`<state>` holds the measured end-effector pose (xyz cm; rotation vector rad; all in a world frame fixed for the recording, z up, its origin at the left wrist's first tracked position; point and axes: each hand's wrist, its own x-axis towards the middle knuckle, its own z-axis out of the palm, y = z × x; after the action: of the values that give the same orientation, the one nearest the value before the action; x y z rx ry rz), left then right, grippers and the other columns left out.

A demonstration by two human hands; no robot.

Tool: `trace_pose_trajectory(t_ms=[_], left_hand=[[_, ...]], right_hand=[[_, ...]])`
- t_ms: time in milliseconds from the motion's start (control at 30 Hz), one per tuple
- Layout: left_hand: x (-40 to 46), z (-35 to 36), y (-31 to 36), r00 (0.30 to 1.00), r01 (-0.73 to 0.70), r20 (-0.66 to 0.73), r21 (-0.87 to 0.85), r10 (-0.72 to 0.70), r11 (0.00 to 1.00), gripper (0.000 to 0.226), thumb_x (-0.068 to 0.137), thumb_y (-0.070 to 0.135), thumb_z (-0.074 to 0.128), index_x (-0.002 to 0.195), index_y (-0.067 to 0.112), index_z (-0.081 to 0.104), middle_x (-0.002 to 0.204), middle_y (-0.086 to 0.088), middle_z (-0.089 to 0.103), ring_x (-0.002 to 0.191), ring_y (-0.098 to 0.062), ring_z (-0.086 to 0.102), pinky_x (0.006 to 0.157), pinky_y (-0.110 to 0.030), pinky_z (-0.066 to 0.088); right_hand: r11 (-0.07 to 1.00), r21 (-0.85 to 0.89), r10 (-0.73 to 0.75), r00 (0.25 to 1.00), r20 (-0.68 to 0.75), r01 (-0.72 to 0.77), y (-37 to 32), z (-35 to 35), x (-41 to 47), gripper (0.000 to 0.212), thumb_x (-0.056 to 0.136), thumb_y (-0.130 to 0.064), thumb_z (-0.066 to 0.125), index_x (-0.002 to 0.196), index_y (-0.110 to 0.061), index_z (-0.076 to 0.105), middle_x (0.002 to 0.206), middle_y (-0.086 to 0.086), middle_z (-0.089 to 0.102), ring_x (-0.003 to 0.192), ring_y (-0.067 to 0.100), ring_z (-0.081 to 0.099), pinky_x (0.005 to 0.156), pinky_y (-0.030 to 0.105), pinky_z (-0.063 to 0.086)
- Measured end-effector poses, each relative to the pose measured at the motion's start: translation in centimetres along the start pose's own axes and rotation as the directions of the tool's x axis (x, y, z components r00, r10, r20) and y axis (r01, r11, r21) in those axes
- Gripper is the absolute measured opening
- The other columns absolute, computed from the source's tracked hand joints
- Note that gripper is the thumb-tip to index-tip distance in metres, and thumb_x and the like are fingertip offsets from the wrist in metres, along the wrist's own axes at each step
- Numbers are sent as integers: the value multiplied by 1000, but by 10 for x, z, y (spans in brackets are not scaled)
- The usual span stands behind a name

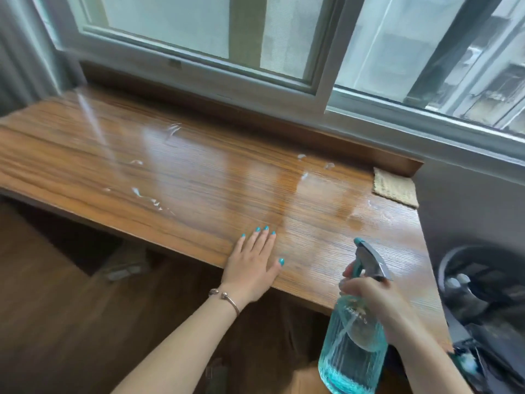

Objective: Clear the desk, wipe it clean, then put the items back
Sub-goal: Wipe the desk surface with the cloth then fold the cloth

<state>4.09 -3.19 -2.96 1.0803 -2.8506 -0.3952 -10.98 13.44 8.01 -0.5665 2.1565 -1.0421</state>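
Head view is taken from above the desk [199,172], a long wooden top with clear grain that runs left to right under the window [255,38]. The top is seen bare of items, and small white streaks and wet patches are scattered on it, so the wiping step is judged to be in hand. A spray bottle [355,336] of pale blue see-through plastic, partly filled, is held upright at the near right corner of the desk. Its long axis stands nearly vertical and its nozzle is pointed forward and to the left, over the wood. The right hand [375,302] is curled round the bottle neck; whether a finger is pressing the trigger cannot be told, because of blur. The left hand [252,265] is laid flat on the near edge of the desk, fingers straight and slightly spread, holding nothing. A woven beige cloth [395,187] is lying at the far right corner, well apart from both hands. The cloth lies ahead of the right hand and to the right of the left hand, so the right hand is judged nearer to it, but that hand is occupied.
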Motion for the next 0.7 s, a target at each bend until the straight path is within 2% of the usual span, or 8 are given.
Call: trace_pose_trajectory(t_ms=[67,167,233,333,400,533,633,700], left_hand=[[-16,1,-6,1000,-29,-1,0,29,1000,64,101,54,13,154,23,-6,162,5,-10,147,-10,-16,120,-34,-10],[-34,-5,-22,997,-57,49,-36,58,998,61,101,55,13,154,30,-3,162,9,-10,144,-4,-20,119,-32,-11],[-44,-17,-40,999,0,48,-81,4,997,59,100,57,13,153,37,-1,160,12,-15,145,-6,-19,120,-34,-10],[-59,-40,-86,993,116,-26,-100,-119,988,59,99,57,13,152,40,-6,156,12,-25,145,-10,-24,119,-35,-11],[-64,-54,-131,979,183,-80,-66,-188,981,60,99,58,13,152,39,-9,156,10,-27,144,-11,-26,118,-35,-12],[-72,-77,-247,945,291,-148,-23,-291,956,67,97,62,16,153,36,-9,159,4,-22,146,-16,-22,117,-35,-12],[-73,-95,-341,912,385,-129,-51,-389,921,72,95,65,23,154,34,-3,162,0,-13,149,-18,-14,120,-38,-6],[-73,-107,-398,904,412,-119,-11,-410,911,75,91,71,18,155,34,5,163,-1,-5,150,-19,-7,121,-41,-2]], right_hand=[[998,33,-62,997,39,61,-9,19,-10,16,76,-3,71,87,-11,64,93,15,68,87,33,65,80,44,50],[985,19,-171,982,78,170,-21,47,-24,32,62,-27,67,92,-19,65,106,-2,67,92,25,66,77,41,52],[971,-24,-232,966,117,236,-28,68,-29,37,59,-29,64,96,-24,65,112,-12,65,94,16,64,74,36,50],[956,-65,-274,950,148,286,-38,105,-31,18,82,-24,71,98,-29,64,107,-7,67,86,16,66,75,39,52],[945,-97,-294,942,163,311,-49,134,-34,7,91,-26,65,97,-27,63,101,-1,66,82,19,67,77,43,55],[936,-98,-315,928,200,339,-81,206,-48,33,81,-52,57,105,-29,59,105,-10,64,92,16,65,79,30,52],[933,-99,-327,930,169,346,-102,264,-57,15,88,-46,63,99,-36,59,104,-13,63,91,12,63,80,29,50],[936,-102,-321,935,150,338,-116,301,-64,19,75,-39,57,93,-34,61,96,-9,64,85,15,62,75,31,50]])
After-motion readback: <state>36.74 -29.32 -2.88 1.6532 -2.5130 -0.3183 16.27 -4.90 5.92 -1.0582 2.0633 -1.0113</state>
